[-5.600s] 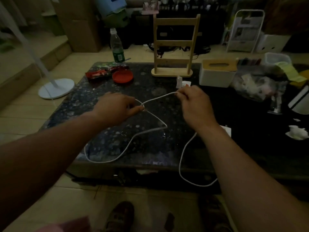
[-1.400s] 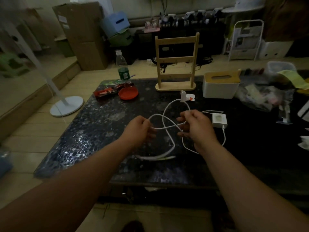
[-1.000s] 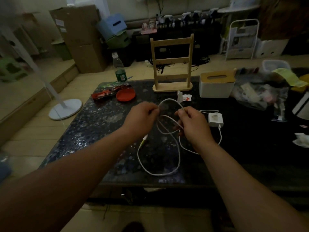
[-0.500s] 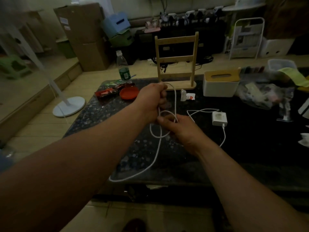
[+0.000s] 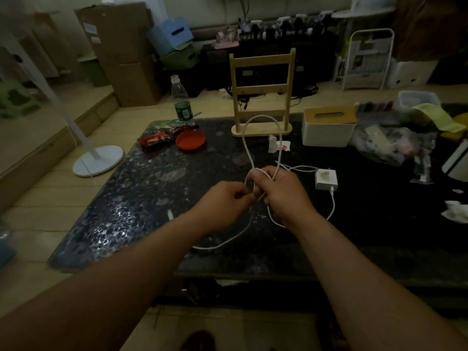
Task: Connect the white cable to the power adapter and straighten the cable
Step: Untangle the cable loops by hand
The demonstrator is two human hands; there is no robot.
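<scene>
The white cable (image 5: pixel 247 145) rises in a tall loop above my hands, over the dark speckled table (image 5: pixel 141 198). My right hand (image 5: pixel 281 193) grips the base of that loop, with cable wound around its fingers. Just left of it, my left hand (image 5: pixel 225 198) pinches the cable too. From the hands one strand sags toward the table's front edge. Another strand runs right to the white power adapter (image 5: pixel 326 179), where the cable sits plugged in. The adapter lies flat on the table, right of my right hand.
A wooden rack (image 5: pixel 262 92) stands at the table's back, with a small white plug (image 5: pixel 273 144) in front of it. A white tissue box (image 5: pixel 328 126) sits right of the rack. A red lid (image 5: pixel 190 139), a snack wrapper (image 5: pixel 162 138) and a bottle (image 5: pixel 181 102) are back left. Bags clutter the right.
My left hand came down from near the rack to beside my right hand. The loop now stands taller above both hands, and the hanging strand is shorter.
</scene>
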